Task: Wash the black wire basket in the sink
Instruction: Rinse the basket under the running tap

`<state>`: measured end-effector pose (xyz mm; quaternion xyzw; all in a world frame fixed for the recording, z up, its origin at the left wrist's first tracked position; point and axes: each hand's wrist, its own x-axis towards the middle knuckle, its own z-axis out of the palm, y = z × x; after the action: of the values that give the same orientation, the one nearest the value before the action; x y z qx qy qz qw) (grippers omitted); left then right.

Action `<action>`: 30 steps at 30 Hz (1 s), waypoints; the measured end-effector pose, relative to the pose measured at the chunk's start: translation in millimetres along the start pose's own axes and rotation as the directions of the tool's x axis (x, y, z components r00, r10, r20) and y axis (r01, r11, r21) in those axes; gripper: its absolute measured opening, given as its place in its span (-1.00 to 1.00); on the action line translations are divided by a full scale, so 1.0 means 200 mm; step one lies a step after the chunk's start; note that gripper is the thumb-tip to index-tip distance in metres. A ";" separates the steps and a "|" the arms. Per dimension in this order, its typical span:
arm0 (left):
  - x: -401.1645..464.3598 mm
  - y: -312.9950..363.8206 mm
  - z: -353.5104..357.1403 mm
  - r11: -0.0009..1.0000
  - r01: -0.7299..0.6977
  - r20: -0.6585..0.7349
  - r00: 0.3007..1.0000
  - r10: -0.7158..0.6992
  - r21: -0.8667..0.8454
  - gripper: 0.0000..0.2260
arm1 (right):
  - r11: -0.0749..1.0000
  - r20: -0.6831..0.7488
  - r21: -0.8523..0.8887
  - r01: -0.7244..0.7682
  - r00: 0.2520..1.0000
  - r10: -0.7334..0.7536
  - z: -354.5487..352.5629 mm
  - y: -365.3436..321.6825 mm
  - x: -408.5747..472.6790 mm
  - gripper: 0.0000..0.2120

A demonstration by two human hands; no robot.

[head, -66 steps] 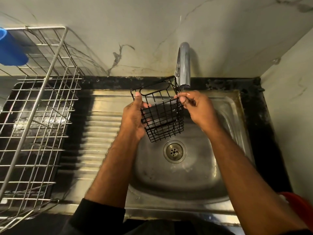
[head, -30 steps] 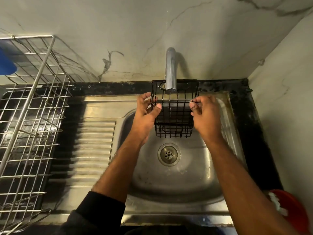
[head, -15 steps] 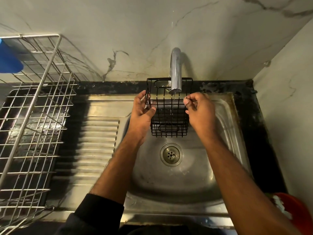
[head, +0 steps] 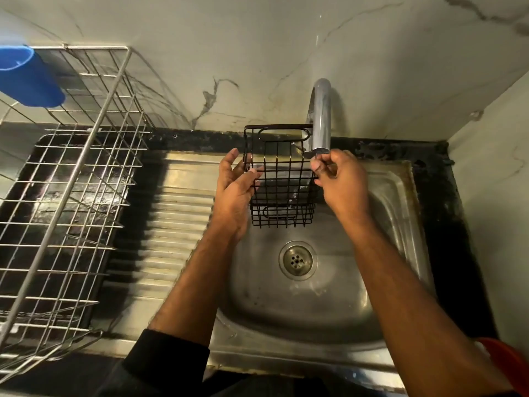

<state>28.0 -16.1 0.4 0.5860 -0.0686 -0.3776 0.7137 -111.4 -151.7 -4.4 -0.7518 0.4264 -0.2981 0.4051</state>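
Between both hands, a black wire basket [head: 282, 179] hangs over the steel sink [head: 400, 196]; left hand [head: 234, 190] steadies one side, right hand [head: 340, 181] pinches the other. Wet wire could slip and drop.

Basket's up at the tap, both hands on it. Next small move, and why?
Probably slide the black wire basket slightly right, so the tap spout is over its middle. The spout sits at its right edge, by the right hand; the left hand steadies the other side.
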 end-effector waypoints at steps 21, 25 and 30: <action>-0.13 0.02 -0.01 0.997 0.072 0.016 0.997 -0.072 -0.028 -0.85 | 0.999 0.053 -0.033 -0.026 0.998 0.028 -0.11 -0.06 -0.03 -0.83; -0.14 -0.01 0.09 0.996 0.088 0.063 0.994 -0.090 0.033 -0.81 | 0.981 0.026 -0.191 -0.034 0.999 0.040 -0.22 -0.05 -0.12 -0.65; -0.12 -0.05 0.23 0.994 0.048 0.117 0.991 -0.059 0.101 -0.80 | 0.961 0.025 -0.263 -0.088 0.995 0.098 -0.33 -0.07 -0.21 -0.59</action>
<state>-17.5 -37.5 14.3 0.5984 -0.1139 -0.4272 0.6682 -177.7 -134.1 35.4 -0.7833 0.4891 -0.2057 0.3238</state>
